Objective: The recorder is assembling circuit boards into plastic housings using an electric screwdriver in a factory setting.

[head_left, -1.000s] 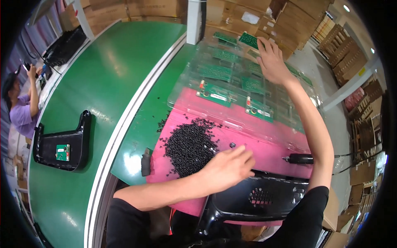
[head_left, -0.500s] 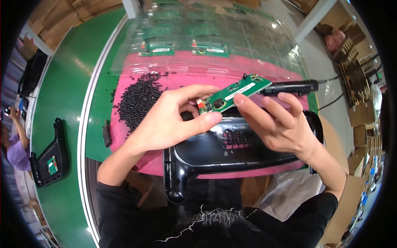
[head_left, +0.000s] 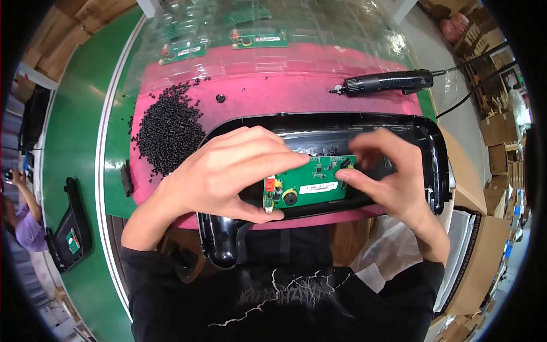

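A green circuit board [head_left: 319,195] with a white label, a round black buzzer and a red part is held over a glossy black plastic housing [head_left: 393,128]. My left hand [head_left: 228,171] grips the board's left end, thumb at the lower corner and fingers along the upper edge. At the other end, my right hand [head_left: 393,176] has its thumb on the board's upper right corner; its fingers are blurred and partly behind the board. The housing lies open side up on a pink mat [head_left: 273,97], its handle-like arm [head_left: 222,242] pointing toward me.
Left of the housing lies a heap of small black screws [head_left: 168,131]. An electric screwdriver [head_left: 390,82] rests at the back right, its cable running off right. Clear plastic trays [head_left: 319,34] with more boards stand behind. Another housing [head_left: 71,233] is on the green bench, near a person in purple [head_left: 28,228].
The board has come down toward me, over the housing, and turned closer to level. My right hand's fingers have moved to its right end. The view has shifted slightly.
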### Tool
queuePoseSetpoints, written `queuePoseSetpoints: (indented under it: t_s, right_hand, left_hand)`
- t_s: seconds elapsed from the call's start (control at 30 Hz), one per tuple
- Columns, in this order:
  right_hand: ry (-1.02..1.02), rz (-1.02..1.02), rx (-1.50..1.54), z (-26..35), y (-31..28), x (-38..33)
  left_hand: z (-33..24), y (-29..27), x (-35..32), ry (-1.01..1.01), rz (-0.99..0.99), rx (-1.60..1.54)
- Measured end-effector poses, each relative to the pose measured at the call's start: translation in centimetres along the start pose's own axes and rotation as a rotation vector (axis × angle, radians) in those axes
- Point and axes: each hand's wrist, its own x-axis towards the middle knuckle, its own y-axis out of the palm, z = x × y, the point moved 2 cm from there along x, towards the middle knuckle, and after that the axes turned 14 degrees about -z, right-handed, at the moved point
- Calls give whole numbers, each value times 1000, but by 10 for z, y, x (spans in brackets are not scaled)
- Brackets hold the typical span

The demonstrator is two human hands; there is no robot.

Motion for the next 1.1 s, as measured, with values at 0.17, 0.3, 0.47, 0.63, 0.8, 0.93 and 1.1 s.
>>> queuePoseSetpoints:
  t_s: [0.17,0.3,0.47,0.63,0.8,0.93,1.1]
  right_hand:
    - [168,62,118,-7,8,-21]
    - [447,114,298,-18,2,-26]
    - [451,234,331,-21,0,-24]
    - [137,256,204,-39,-1,-11]
    - [-44,143,73,-44,10,2]
    - [-98,124,5,-46,17,-3]
    - [-77,136,-26,-45,23,-4]
  left_hand:
    - [2,5,-4,-17,96,-4]
    - [5,7,-8,-187,194,97]
    - [4,5,-8,-213,197,186]
    - [8,6,-4,-319,163,154]
    - [15,8,-10,-362,123,278]
    - [14,11,-8,-374,194,329]
    - [14,10,-9,-378,275,417]
